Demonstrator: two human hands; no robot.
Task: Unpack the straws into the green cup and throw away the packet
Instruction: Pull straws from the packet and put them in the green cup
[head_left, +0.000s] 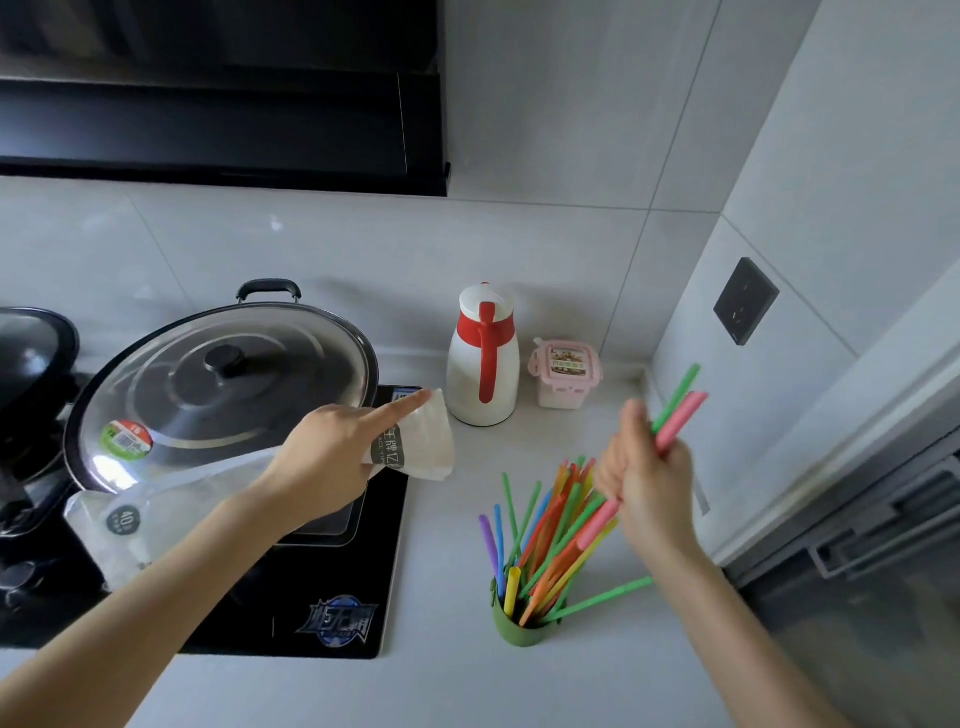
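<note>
Green plastic marks your target: the green cup stands on the pale surface just right of the black cooktop, already bristling with coloured straws that lean out in all directions. Your right hand hovers above it, fingers closed around a small bunch of pink and green straws. Your left hand grips the clear packet over the lidded wok, index finger stretched out along it. A white and red jug stands near the wall.
</note>
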